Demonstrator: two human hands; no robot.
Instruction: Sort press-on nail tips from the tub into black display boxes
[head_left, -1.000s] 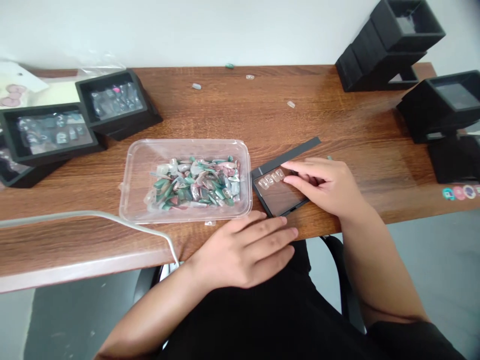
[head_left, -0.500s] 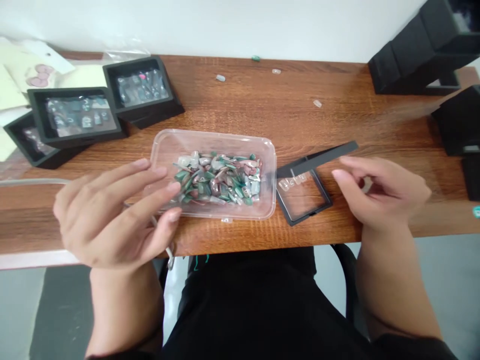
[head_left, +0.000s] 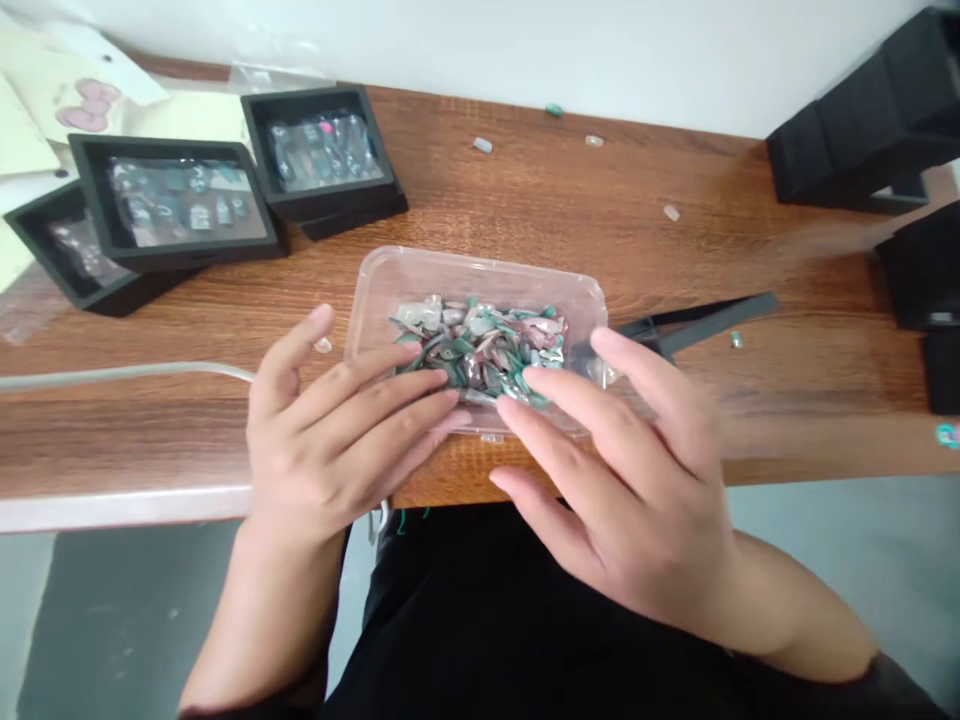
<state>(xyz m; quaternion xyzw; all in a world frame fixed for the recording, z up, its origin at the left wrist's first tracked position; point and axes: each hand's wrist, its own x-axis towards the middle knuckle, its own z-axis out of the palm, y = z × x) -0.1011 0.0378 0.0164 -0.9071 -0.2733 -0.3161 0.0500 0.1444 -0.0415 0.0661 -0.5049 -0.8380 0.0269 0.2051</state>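
A clear plastic tub [head_left: 390, 275] sits at the near edge of the wooden table [head_left: 525, 210], filled with several green, pink and grey press-on nails [head_left: 480, 345]. My left hand [head_left: 337, 440] rests at the tub's near left side, fingers spread and reaching over its rim toward the nails. My right hand [head_left: 622, 460] hovers over the tub's near right corner, fingers spread and pointing at the nails. Neither hand holds anything. A black frame case [head_left: 705, 320] lies just right of the tub, mostly hidden behind my right hand.
Three black display cases [head_left: 180, 200] with nails inside stand at the back left, near pale paper cards [head_left: 75, 95]. More black cases [head_left: 870, 120] are stacked at the back right. Loose nails [head_left: 482, 145] lie along the far edge. A grey cable [head_left: 120, 375] runs across the left.
My right hand left the black frame case and moved left over the tub. My left hand rose from the table edge and came to the tub's left side. The view shifted left.
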